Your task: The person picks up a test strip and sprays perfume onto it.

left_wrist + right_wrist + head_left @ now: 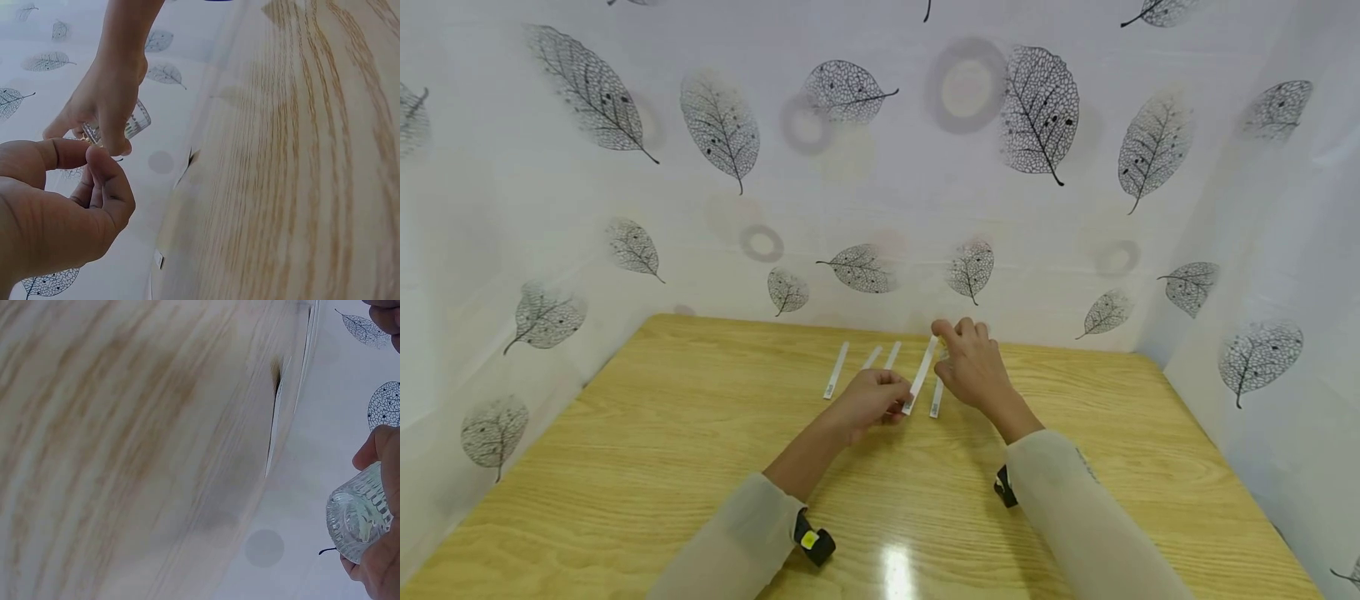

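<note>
My left hand [868, 402] pinches the near, printed end of a white strip [921, 373] between thumb and forefinger. The far end of that strip reaches up to the forefinger of my right hand [976, 367]. In my right hand is a clear ribbed glass [359, 515], tilted with its thick base showing in the right wrist view; the hand hides most of it in the head view. The left wrist view shows the glass [139, 120] just beyond the left fingertips. Another white strip [936, 398] lies on the table below the right hand.
Left of the hands, a white strip [836, 371] lies on the wooden table [662, 467]. Two more strips, one a white strip [892, 355], lie partly behind the left hand. A leaf-patterned curtain [895, 200] stands along the table's back edge and both sides.
</note>
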`<act>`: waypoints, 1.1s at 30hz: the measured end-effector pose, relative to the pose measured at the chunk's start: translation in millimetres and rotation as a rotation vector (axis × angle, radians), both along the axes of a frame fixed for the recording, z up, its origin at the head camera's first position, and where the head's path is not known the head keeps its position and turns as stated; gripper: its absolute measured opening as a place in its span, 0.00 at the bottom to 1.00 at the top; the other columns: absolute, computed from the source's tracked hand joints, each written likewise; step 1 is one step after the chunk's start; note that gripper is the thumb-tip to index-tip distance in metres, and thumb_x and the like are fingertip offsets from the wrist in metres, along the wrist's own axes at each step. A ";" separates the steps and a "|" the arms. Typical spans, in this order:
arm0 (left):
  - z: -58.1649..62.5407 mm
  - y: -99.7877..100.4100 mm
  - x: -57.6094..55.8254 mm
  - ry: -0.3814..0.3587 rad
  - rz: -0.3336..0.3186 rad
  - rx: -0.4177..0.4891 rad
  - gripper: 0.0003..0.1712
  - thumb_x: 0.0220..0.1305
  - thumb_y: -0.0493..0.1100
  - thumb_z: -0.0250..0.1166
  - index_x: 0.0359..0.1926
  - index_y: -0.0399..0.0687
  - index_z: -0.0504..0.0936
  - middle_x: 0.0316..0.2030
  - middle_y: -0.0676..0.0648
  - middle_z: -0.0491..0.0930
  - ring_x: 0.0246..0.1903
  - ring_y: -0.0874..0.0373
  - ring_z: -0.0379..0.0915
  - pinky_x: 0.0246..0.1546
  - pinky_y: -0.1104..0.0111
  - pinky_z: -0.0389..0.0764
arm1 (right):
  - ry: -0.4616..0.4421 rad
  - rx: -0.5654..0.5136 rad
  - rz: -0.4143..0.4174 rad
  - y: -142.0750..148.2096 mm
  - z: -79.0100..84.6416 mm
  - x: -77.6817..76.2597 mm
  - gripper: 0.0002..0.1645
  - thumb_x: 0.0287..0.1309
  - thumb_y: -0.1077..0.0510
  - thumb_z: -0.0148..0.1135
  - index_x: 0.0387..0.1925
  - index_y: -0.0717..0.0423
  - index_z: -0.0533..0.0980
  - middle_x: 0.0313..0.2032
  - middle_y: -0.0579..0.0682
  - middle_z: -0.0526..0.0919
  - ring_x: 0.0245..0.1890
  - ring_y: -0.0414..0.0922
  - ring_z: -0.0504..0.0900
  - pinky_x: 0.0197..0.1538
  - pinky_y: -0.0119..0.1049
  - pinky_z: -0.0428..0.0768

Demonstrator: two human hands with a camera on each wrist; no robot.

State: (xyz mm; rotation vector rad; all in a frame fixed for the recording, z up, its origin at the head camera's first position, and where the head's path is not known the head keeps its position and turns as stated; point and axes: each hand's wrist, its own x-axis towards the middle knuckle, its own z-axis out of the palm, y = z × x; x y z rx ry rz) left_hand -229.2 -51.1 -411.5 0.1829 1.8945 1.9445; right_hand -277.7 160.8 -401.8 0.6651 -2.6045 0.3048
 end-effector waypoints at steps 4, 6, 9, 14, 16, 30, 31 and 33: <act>0.5 0.6 -0.1 -0.006 0.004 -0.003 0.09 0.74 0.40 0.59 0.40 0.38 0.78 0.40 0.44 0.77 0.32 0.58 0.72 0.36 0.72 0.81 | 0.002 -0.006 -0.007 -0.3 -0.2 -0.4 0.28 0.59 0.60 0.66 0.57 0.47 0.65 0.42 0.60 0.73 0.34 0.57 0.69 0.28 0.46 0.68; 0.7 0.7 0.0 -0.007 0.005 -0.005 0.09 0.74 0.40 0.59 0.41 0.38 0.78 0.40 0.44 0.77 0.32 0.58 0.72 0.36 0.72 0.81 | 0.000 -0.015 -0.010 -0.6 0.3 -0.5 0.27 0.59 0.60 0.66 0.57 0.47 0.65 0.41 0.60 0.73 0.35 0.57 0.69 0.28 0.46 0.69; 0.7 0.8 -0.3 -0.006 0.001 -0.005 0.08 0.74 0.40 0.59 0.41 0.37 0.78 0.40 0.44 0.77 0.33 0.58 0.72 0.36 0.72 0.81 | -0.004 -0.025 -0.016 -0.8 1.0 -0.6 0.27 0.59 0.60 0.67 0.56 0.49 0.65 0.41 0.60 0.73 0.36 0.58 0.69 0.29 0.47 0.69; 0.1 0.6 -0.5 -0.008 -0.006 -0.001 0.08 0.74 0.40 0.59 0.42 0.37 0.78 0.40 0.44 0.77 0.33 0.58 0.72 0.36 0.72 0.81 | -0.011 -0.039 -0.019 -1.0 1.6 0.3 0.25 0.59 0.60 0.68 0.54 0.50 0.66 0.40 0.60 0.72 0.36 0.58 0.69 0.29 0.48 0.70; -0.1 0.5 -0.5 -0.009 -0.008 0.001 0.08 0.74 0.40 0.59 0.42 0.37 0.78 0.40 0.44 0.77 0.32 0.58 0.72 0.36 0.72 0.81 | -0.012 -0.042 -0.019 -0.9 1.4 0.5 0.25 0.59 0.60 0.68 0.54 0.50 0.66 0.40 0.60 0.72 0.36 0.58 0.69 0.29 0.47 0.70; 1.4 0.4 0.2 -0.013 -0.008 0.011 0.08 0.75 0.40 0.59 0.41 0.38 0.77 0.39 0.45 0.77 0.31 0.58 0.72 0.37 0.70 0.81 | -0.018 -0.027 -0.021 -0.6 1.7 0.2 0.28 0.59 0.59 0.67 0.56 0.49 0.64 0.41 0.60 0.72 0.36 0.57 0.68 0.28 0.46 0.68; 1.6 0.4 0.4 -0.015 -0.007 0.011 0.08 0.75 0.40 0.59 0.41 0.38 0.77 0.39 0.45 0.77 0.31 0.59 0.72 0.37 0.70 0.81 | -0.018 -0.025 -0.020 -0.7 1.8 0.3 0.27 0.59 0.59 0.67 0.56 0.49 0.64 0.41 0.60 0.72 0.36 0.57 0.68 0.28 0.46 0.68; 1.7 0.4 0.5 -0.017 -0.008 0.011 0.08 0.75 0.40 0.59 0.41 0.38 0.77 0.39 0.45 0.77 0.31 0.59 0.72 0.36 0.71 0.81 | -0.016 -0.020 -0.015 -0.8 1.6 0.3 0.27 0.60 0.59 0.67 0.55 0.49 0.64 0.40 0.59 0.71 0.35 0.57 0.67 0.28 0.46 0.68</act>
